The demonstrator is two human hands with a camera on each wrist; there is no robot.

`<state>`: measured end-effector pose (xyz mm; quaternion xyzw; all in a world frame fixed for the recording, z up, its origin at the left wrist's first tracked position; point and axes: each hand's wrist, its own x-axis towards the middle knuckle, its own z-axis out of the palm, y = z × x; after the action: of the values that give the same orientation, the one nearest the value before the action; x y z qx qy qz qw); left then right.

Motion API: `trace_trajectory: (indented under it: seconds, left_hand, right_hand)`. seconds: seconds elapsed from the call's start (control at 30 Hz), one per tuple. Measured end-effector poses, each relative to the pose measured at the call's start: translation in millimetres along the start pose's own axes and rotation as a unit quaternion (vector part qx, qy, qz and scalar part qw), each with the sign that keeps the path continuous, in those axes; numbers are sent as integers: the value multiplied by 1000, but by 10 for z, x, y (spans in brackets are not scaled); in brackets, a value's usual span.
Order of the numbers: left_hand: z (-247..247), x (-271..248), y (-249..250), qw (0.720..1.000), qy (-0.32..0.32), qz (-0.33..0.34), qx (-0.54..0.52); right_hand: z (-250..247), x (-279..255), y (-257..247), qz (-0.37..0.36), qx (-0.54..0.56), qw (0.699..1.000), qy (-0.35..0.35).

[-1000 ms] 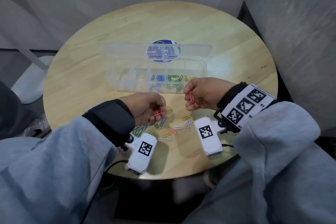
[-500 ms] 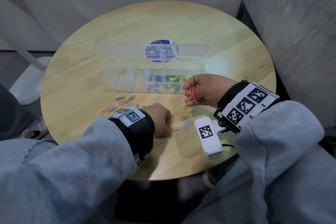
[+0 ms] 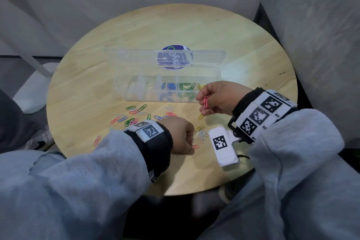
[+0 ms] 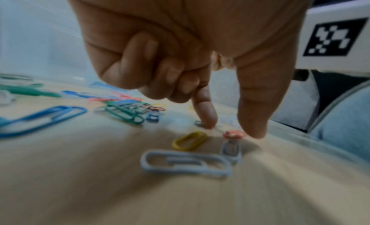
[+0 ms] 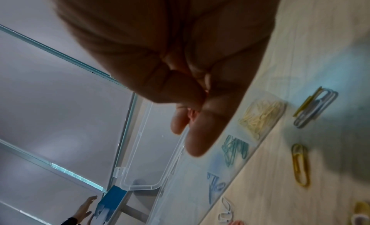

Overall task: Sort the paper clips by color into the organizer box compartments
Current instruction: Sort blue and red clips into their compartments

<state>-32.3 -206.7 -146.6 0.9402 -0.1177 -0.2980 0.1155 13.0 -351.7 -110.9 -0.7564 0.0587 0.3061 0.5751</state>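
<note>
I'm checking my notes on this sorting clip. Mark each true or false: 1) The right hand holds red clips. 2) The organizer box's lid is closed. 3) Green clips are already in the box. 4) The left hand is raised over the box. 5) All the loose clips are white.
1) True: the right hand pinches red clips.
2) False: the organizer box stands with its lid open.
3) True: green clips lie in a compartment.
4) False: the left hand is down at the table among loose clips.
5) False: several colors.
</note>
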Motion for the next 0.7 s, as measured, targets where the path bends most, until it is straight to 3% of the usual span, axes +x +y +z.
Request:
trace_trajectory:
  seconds: [0.23,0.4,0.53,0.7]
  left_hand:
    - [0,49,122,999,-8,23,46]
    - [-4,68,31,999,-22,23,6]
    - [-269,24,-310,993,26,-7,-112]
    - [-765,-73,-834,962,137,-68,-226]
  right_hand:
    - [-30,6,14,5,5,1000,0]
    - [-50,-5,23,11,20,1000,3]
    - [-44,7,-6,21,41,999,6]
    - [210,139,-245,14,65,998,-21]
